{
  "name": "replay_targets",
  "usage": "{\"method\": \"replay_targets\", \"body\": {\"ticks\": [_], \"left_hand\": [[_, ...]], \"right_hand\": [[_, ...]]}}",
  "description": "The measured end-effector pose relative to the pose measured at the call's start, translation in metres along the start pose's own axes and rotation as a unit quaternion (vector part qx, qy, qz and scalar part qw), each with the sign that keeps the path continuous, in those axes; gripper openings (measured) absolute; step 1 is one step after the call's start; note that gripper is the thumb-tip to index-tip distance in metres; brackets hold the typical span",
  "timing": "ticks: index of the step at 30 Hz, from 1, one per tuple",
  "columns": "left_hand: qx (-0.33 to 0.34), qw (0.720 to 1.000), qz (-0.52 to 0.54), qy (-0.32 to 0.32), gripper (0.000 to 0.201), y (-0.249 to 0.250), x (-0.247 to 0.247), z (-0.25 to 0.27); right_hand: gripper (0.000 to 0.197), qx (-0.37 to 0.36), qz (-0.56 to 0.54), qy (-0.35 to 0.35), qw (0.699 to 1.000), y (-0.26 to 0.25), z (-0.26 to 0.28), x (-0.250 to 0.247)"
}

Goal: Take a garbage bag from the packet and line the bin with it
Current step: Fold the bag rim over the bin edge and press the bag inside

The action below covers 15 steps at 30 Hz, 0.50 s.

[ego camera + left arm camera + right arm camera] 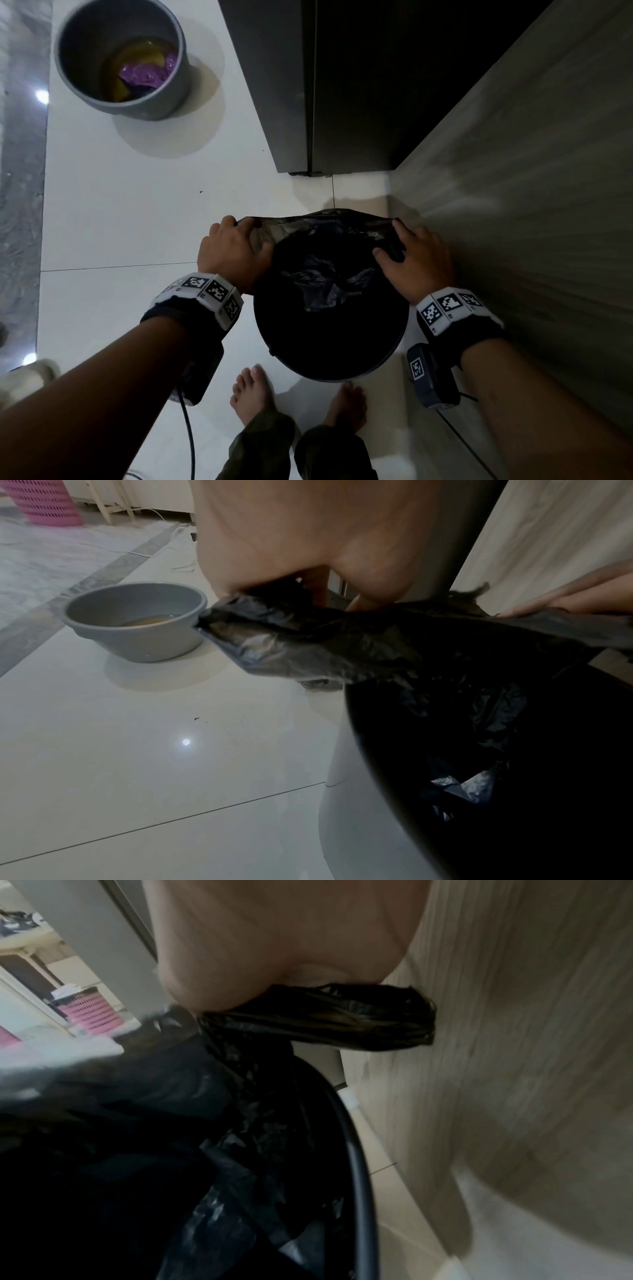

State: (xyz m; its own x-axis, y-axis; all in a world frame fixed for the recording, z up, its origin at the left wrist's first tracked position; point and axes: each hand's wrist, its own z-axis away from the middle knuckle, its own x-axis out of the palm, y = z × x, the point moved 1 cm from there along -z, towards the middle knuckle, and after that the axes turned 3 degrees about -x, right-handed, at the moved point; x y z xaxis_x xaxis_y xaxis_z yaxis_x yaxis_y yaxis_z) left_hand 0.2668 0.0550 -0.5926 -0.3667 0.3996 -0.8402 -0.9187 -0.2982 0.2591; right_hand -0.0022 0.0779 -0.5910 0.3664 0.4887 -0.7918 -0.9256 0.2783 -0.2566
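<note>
A round black bin (pixel 329 353) stands on the white floor by the wall. A black garbage bag (pixel 322 236) hangs into it, crumpled inside, with its mouth stretched over the far rim. My left hand (pixel 233 246) grips the bag's left edge (pixel 274 642) at the bin's left side. My right hand (pixel 414 253) grips the bag's right edge (pixel 342 1020) at the right side. The bin's rim (pixel 359 1164) shows beside the wall in the right wrist view. No packet shows in any view.
A grey tub (pixel 120 58) with yellow and purple waste stands on the floor at far left. A dark cabinet (pixel 342 85) rises behind the bin and a wood-grain wall (pixel 531 205) runs along the right. My bare feet (pixel 253 390) stand just before the bin. A pink basket (pixel 44 501) is far off.
</note>
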Motion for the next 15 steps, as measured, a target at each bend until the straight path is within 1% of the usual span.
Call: {"method": "replay_targets", "body": {"ticks": [4, 6, 8, 11, 13, 15], "left_hand": [[-0.025, 1.0, 0.004, -0.014, 0.043, 0.004, -0.002, -0.009], [-0.036, 0.998, -0.012, -0.041, 0.044, 0.006, -0.003, -0.012], [-0.047, 0.995, -0.026, -0.088, 0.049, 0.006, -0.001, -0.012], [-0.069, 0.983, -0.025, -0.17, 0.061, -0.001, 0.005, -0.014], [-0.074, 0.975, -0.017, -0.209, 0.059, -0.007, 0.01, -0.015], [-0.072, 0.968, -0.03, -0.24, 0.058, -0.013, 0.014, -0.015]], "right_hand": [[0.064, 0.01, -0.018, -0.002, 1.0, 0.005, -0.012, -0.002], [0.058, 0.016, -0.027, -0.007, 0.999, 0.006, -0.013, -0.001], [0.052, 0.031, -0.057, -0.028, 0.998, 0.009, -0.014, 0.001], [0.06, 0.062, -0.138, -0.073, 0.986, 0.014, -0.013, 0.009], [0.058, 0.078, -0.172, -0.088, 0.978, 0.015, -0.012, 0.013], [0.052, 0.085, -0.195, -0.1, 0.972, 0.018, -0.01, 0.015]]}}
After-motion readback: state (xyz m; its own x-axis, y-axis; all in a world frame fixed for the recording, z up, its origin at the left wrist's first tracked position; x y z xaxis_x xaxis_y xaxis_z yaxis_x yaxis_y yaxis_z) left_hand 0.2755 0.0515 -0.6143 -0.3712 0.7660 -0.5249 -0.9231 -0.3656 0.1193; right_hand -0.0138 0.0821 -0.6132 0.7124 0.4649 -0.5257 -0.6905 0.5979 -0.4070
